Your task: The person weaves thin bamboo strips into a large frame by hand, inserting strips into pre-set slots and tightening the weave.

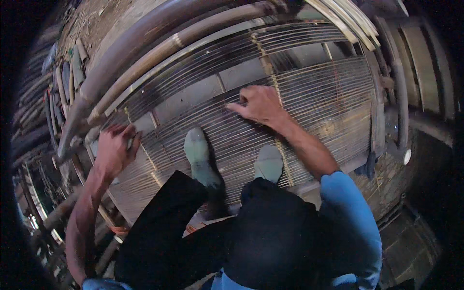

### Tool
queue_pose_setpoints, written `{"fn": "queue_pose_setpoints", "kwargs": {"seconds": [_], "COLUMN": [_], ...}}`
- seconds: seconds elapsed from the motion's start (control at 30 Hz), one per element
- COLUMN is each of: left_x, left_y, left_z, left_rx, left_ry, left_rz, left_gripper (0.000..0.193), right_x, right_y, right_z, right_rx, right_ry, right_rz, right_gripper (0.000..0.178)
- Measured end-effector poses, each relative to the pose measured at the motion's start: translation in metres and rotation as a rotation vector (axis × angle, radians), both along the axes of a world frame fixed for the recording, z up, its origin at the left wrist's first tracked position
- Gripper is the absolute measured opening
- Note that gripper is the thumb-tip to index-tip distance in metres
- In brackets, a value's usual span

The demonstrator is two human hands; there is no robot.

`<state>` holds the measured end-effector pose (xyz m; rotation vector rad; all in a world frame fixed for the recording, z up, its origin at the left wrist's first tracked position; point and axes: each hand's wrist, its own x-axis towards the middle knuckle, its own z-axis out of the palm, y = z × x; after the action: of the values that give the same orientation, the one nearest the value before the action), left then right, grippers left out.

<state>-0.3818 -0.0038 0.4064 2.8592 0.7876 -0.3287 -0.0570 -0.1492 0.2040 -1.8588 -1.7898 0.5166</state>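
While the person's left foot [195, 147] and right foot [268, 164], both in pale grey-green socks, stand over a lattice of thin strands [319, 89], the two hands are low over it and well apart from each other. The left hand [115, 151] is at the lattice's left edge, towards the far left corner, its fingers curled and thumb near them; whether a strand is pinched there, I cannot tell. The right hand [261, 105] is over the middle, partly covering the right cross strip [266, 65], with its thumb pointing left and its fingers folded; its hold cannot be made out either. The lattice spreads beneath hands and feet, strands running from the left edge towards the right edge, with a bamboo pole [175, 43] along the far edge.

The step in hand looks like setting strands in line. To do it well, keep each strand parallel to its neighbours, draw out slack evenly between the two hands, and seat it against both the left cross strip [153, 166] and the right one before letting go. A light, steady pull should serve better than a jerk, since strands so thin may snap or spring sideways; the feet should bear down as little as possible
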Motion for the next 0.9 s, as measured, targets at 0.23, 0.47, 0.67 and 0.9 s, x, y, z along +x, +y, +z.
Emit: {"fn": "queue_pose_setpoints", "kwargs": {"seconds": [0.23,0.47,0.67,0.9], "left_x": [-0.067,0.021,0.084,0.014], "left_y": [-0.079,-0.091,-0.085,0.001], "left_z": [-0.004,-0.133,-0.166,-0.15], "left_rx": [-0.226,-0.773,-1.153,-1.637], "left_ry": [0.072,-0.207,-0.909,-0.699], "left_rz": [0.456,0.552,0.428,0.861], "left_gripper": [0.013,0.045,0.057,0.026], "right_x": [-0.048,-0.054,-0.084,-0.031], "right_y": [0.006,0.001,0.033,0.056], "right_z": [-0.033,-0.008,0.055,0.086], "right_rx": [-0.062,-0.433,0.264,0.052], "right_ry": [-0.023,0.487,0.215,0.621], "right_rz": [-0.166,-0.107,0.067,0.014], "right_gripper": [0.031,0.03,0.027,0.025]}}
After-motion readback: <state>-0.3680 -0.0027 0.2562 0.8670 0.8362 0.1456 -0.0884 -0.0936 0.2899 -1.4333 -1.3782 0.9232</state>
